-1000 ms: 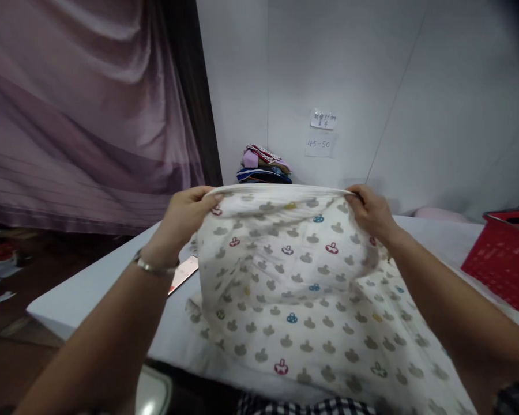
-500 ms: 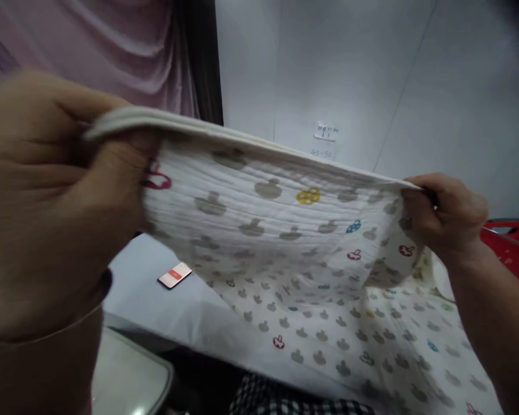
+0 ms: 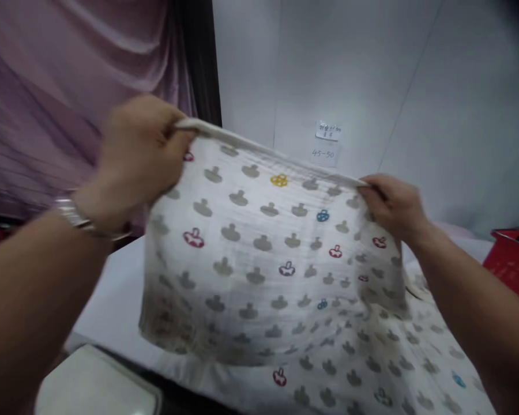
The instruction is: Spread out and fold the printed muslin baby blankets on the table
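Note:
A white muslin blanket (image 3: 259, 253) printed with grey, red, yellow and blue mushroom shapes hangs stretched between my hands. My left hand (image 3: 140, 155) is closed on its upper left corner, and a silver watch or bracelet (image 3: 73, 213) sits on that wrist. My right hand (image 3: 395, 204) pinches the top edge farther right, a little lower than the left. From there the cloth sags down, and its lower part spreads over the table toward me at the lower right. The fingertips of both hands are partly hidden by the cloth.
A white-covered table (image 3: 112, 294) lies under the cloth. A pale chair or stool top (image 3: 95, 383) stands at the lower left. On the right is a red basket (image 3: 512, 265). Behind are a pink curtain (image 3: 90, 57) and a white wall with paper labels (image 3: 326, 144).
My left hand has moved away from the camera and to the right; my right hand has shifted left. The blanket hangs farther off, more open, and now covers the phone seen earlier on the table.

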A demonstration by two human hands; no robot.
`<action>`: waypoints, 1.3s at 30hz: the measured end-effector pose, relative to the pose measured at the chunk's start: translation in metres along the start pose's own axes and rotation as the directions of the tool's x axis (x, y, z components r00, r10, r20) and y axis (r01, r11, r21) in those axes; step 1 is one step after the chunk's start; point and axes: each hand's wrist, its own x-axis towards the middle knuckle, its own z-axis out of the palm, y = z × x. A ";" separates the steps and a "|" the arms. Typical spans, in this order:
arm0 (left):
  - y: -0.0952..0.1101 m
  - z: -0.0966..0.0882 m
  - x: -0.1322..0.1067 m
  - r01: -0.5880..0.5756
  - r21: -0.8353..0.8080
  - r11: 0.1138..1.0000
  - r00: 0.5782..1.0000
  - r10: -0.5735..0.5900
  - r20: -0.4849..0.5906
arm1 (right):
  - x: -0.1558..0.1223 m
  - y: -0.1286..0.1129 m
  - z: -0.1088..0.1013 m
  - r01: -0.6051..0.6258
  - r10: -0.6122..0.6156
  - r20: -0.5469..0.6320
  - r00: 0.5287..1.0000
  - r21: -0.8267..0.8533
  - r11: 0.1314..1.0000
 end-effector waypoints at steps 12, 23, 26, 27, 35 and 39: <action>-0.131 0.294 0.017 0.129 0.341 0.931 0.876 -0.268 0.401 | -0.053 0.081 0.268 -0.379 0.263 0.698 0.666 0.013 0.925; -0.150 0.378 -0.014 0.003 0.367 0.930 0.786 -0.230 0.574 | -0.113 0.093 0.332 -0.520 0.324 0.764 0.558 0.017 0.854; -0.114 0.376 -0.020 -0.143 0.229 0.963 0.789 -0.029 0.613 | -0.101 0.082 0.321 -0.524 0.280 0.755 0.593 0.098 0.846; -0.098 0.376 -0.023 -0.202 0.156 0.967 0.772 0.059 0.633 | -0.095 0.077 0.316 -0.518 0.255 0.754 0.605 0.130 0.845; -0.014 0.374 -0.042 -0.268 -0.230 0.935 0.608 0.350 0.712 | -0.066 0.043 0.271 -0.546 0.186 0.775 0.604 0.232 0.805; -0.020 0.364 -0.034 -0.210 -0.236 0.949 0.622 0.315 0.717 | -0.072 0.061 0.237 -0.666 0.177 0.868 0.464 0.210 0.715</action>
